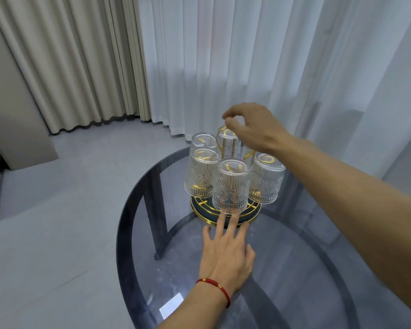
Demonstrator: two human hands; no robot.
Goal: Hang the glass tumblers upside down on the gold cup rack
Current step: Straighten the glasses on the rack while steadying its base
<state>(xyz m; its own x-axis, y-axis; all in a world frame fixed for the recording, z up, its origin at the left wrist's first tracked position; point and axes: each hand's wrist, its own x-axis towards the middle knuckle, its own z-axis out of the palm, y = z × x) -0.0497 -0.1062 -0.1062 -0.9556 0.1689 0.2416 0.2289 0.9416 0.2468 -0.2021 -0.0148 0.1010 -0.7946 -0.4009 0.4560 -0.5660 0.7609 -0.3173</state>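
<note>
Looks like the last step: five ribbed clear glass tumblers (230,186) hang upside down on the gold wire cup rack (226,211) w/ dark round base. Right hand (252,125) fingers are curled at the rack's top loop handle; can't tell if clamped on it. Left hand (226,252) lies flat on the round smoked-glass surface (294,269), fingers apart, tips touching the base rim. Next, prob. let go gently w/o rocking the rack.

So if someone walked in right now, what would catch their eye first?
Probably the cluster of ribbed clear glass tumblers hanging upside down on the gold wire cup rack, at the far side of the round smoked-glass table. Next, the right hand at the rack's top loop, and the left hand flat before its base.
</note>
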